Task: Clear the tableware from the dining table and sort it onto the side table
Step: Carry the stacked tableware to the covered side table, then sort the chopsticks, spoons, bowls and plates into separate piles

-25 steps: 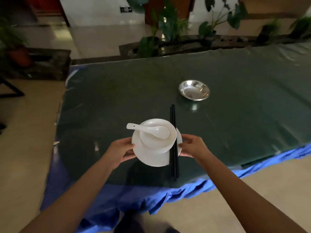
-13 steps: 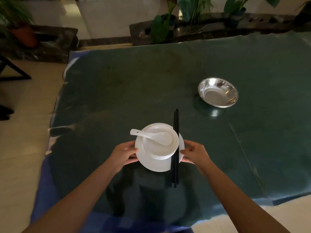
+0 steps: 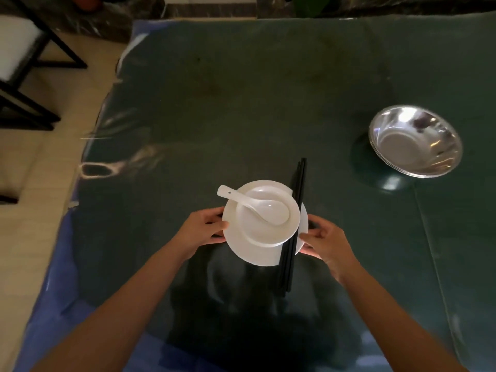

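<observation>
Head camera looks straight down on a white plate (image 3: 252,253) carried over the green-covered table (image 3: 241,103), and everything else here sits in relation to that plate. On it stands a white bowl (image 3: 268,229), a white ceramic spoon (image 3: 257,202) lies in the bowl with its handle poking out past the plate's far left rim, and a pair of black chopsticks (image 3: 291,229) lies loose across the plate's right side, overhanging both the far and near rims. A stack like this would be glazed, stiff and breakable, fairly light but top-heavy with slippery pieces — the chopsticks and spoon look free to slide off at any tilt, so I'd say the rim is the right place to hold it, at opposite sides, kept level. That is how it is held: the left hand (image 3: 204,232) grips the plate's left rim, thumb on top and fingers (image 3: 214,238) curled beneath, and the right hand (image 3: 326,242) clasps the right rim just beside the chopsticks, fingers closed around the edge. Both forearms reach in from the near side, wrists roughly level. Well off to the plate's far right sit some nested steel bowls (image 3: 414,140) — not yet cleared.
</observation>
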{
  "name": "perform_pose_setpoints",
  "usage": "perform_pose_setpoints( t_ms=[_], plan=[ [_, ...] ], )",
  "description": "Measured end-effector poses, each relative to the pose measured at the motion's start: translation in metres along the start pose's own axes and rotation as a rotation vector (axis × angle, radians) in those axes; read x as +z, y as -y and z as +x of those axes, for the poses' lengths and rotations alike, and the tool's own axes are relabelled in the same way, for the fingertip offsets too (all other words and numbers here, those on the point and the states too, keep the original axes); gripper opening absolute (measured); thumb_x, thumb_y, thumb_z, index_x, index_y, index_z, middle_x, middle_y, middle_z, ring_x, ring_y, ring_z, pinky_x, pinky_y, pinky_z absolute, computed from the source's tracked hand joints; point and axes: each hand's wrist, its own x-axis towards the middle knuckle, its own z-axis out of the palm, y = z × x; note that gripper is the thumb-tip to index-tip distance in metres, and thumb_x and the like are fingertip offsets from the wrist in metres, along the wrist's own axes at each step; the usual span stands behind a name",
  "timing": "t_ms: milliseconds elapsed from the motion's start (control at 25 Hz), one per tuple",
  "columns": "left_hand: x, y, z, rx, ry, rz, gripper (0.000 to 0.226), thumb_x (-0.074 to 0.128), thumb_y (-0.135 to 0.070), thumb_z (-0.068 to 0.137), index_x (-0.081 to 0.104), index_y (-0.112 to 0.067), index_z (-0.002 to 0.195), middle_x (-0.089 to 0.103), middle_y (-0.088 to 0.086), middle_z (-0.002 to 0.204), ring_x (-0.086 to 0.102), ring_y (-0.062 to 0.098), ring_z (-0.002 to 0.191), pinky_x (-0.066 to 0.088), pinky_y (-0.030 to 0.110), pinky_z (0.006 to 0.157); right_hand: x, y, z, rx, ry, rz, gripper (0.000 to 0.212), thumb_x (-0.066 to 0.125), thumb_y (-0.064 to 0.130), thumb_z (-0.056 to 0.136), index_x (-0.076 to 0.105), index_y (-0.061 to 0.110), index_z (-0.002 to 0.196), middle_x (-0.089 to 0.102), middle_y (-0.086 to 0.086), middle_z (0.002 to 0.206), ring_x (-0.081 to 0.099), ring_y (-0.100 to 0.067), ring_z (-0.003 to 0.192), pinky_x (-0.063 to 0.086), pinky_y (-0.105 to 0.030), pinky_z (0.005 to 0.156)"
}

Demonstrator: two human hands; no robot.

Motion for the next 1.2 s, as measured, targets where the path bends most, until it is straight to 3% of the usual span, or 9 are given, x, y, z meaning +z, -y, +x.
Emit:
perform_pose_setpoints(
  t_ms=[120, 200, 320, 440, 560, 720, 880, 1040, 1200],
  plan=[
    [-0.005, 0.0, -0.001, 0.076, -0.315, 0.232, 0.019, 0.063, -0.022, 0.086, 0.069, -0.013, 0.102, 0.073, 0.008, 0.085, 0.07, 0.015, 0.073, 0.056, 0.031, 0.074, -0.014, 0.013, 0.004, 0.034, 0.076, -0.221, 0.023, 0.064, 0.012, 0.082, 0.061, 0.031, 0.094, 0.072, -0.006, 0.085, 0.072, -0.017, 0.07, 0.058, -0.027, 0.063],
    [-0.003, 0.008, -0.011, 0.042, -0.516, 0.132, 0.022, 0.057, -0.025, 0.09, 0.07, -0.008, 0.084, 0.072, 0.01, 0.077, 0.068, 0.011, 0.057, 0.056, 0.023, 0.06, -0.028, 0.032, 0.018, -0.006, -0.074, -0.368, 0.009, 0.06, 0.018, 0.083, 0.064, 0.025, 0.079, 0.069, -0.007, 0.076, 0.065, -0.02, 0.059, 0.055, -0.033, 0.067],
    [0.026, 0.026, -0.037, -0.158, -0.281, -0.207, 0.027, 0.047, -0.019, 0.095, 0.068, -0.005, 0.084, 0.073, 0.013, 0.08, 0.071, 0.013, 0.062, 0.055, 0.018, 0.054, -0.038, 0.069, 0.05, -0.039, -0.199, -0.118, 0.011, 0.057, 0.013, 0.087, 0.065, 0.006, 0.089, 0.065, -0.012, 0.081, 0.061, -0.02, 0.062, 0.055, -0.031, 0.07],
    [0.058, 0.038, -0.054, -0.301, 0.008, -0.384, 0.033, 0.041, -0.023, 0.097, 0.067, -0.003, 0.097, 0.075, 0.013, 0.09, 0.072, 0.022, 0.084, 0.057, 0.024, 0.064, -0.026, 0.092, 0.072, 0.061, -0.083, -0.001, 0.025, 0.055, 0.015, 0.09, 0.057, 0.0, 0.11, 0.063, -0.015, 0.099, 0.064, -0.026, 0.088, 0.052, -0.03, 0.08],
    [0.086, 0.04, -0.057, -0.389, 0.195, -0.471, 0.035, 0.038, -0.027, 0.097, 0.064, -0.004, 0.104, 0.074, 0.013, 0.098, 0.07, 0.023, 0.093, 0.058, 0.029, 0.071, -0.012, 0.093, 0.077, 0.127, 0.029, 0.038, 0.022, 0.057, 0.018, 0.09, 0.058, 0.002, 0.105, 0.064, -0.015, 0.103, 0.064, -0.027, 0.097, 0.051, -0.034, 0.086],
    [0.116, 0.041, -0.056, -0.399, 0.251, -0.554, 0.033, 0.039, -0.026, 0.097, 0.06, -0.007, 0.113, 0.07, 0.012, 0.11, 0.066, 0.022, 0.102, 0.057, 0.033, 0.08, -0.004, 0.092, 0.083, 0.116, 0.06, 0.015, 0.014, 0.06, 0.015, 0.087, 0.061, 0.007, 0.099, 0.069, -0.009, 0.095, 0.067, -0.021, 0.087, 0.054, -0.032, 0.083],
    [0.134, 0.036, -0.055, -0.409, 0.275, -0.767, 0.034, 0.037, -0.022, 0.097, 0.056, -0.002, 0.118, 0.067, 0.016, 0.113, 0.064, 0.026, 0.105, 0.055, 0.038, 0.083, -0.002, 0.095, 0.085, 0.106, 0.078, 0.089, 0.003, 0.062, 0.013, 0.085, 0.061, 0.011, 0.087, 0.068, -0.003, 0.076, 0.067, -0.012, 0.065, 0.055, -0.023, 0.059],
    [0.153, 0.029, -0.055, -0.409, 0.322, -0.885, 0.035, 0.033, -0.02, 0.096, 0.057, -0.003, 0.117, 0.065, 0.015, 0.117, 0.061, 0.025, 0.11, 0.05, 0.04, 0.088, -0.002, 0.095, 0.088, 0.096, 0.113, 0.13, 0.01, 0.062, 0.013, 0.085, 0.063, 0.008, 0.094, 0.07, -0.006, 0.083, 0.068, -0.016, 0.074, 0.056, -0.028, 0.072],
    [0.166, 0.025, -0.054, -0.396, 0.32, -0.933, 0.036, 0.031, -0.019, 0.097, 0.058, -0.004, 0.116, 0.07, 0.013, 0.108, 0.065, 0.023, 0.104, 0.05, 0.04, 0.088, -0.003, 0.093, 0.092, 0.085, 0.189, 0.099, 0.024, 0.061, 0.012, 0.086, 0.062, 0.005, 0.109, 0.071, -0.01, 0.099, 0.07, -0.018, 0.084, 0.055, -0.026, 0.068]
  ],
)
